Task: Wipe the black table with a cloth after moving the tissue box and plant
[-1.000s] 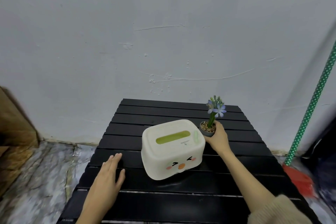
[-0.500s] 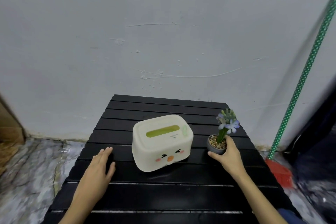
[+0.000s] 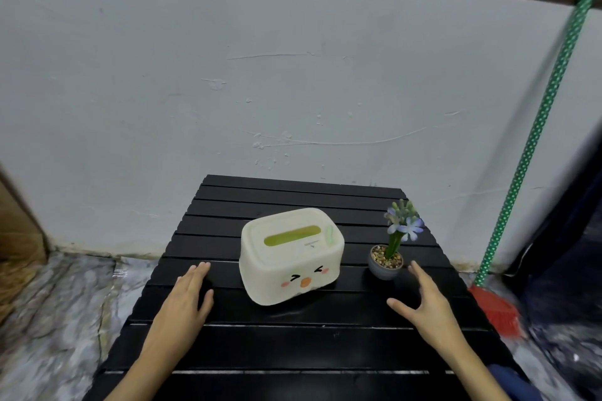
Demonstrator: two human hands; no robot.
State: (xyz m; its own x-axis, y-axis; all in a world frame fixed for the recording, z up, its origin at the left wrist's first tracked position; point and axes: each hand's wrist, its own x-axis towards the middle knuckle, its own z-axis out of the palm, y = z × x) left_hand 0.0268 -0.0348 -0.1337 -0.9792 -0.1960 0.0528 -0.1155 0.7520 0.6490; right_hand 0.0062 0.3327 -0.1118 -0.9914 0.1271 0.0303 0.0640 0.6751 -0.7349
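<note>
The plant [image 3: 389, 257] stands at the table's [image 3: 293, 348] right edge — likely parked clear of wiping — right hand [image 3: 426, 299] open beside it, empty, left hand [image 3: 187, 298] flat, empty, near the box [image 3: 290, 254], mid-table.

**Black slatted table and what rests on it**

The black table [image 3: 293, 348] is built of horizontal slats and stands against a grey wall. A cream tissue box [image 3: 291, 255] with a green slot and a cartoon face sits near its middle, turned slightly askew. To the right, well apart from the box, the plant [image 3: 392, 249] stands upright in a small grey pot. The left hand [image 3: 189, 298] lies flat on the slats left of the box.
</note>
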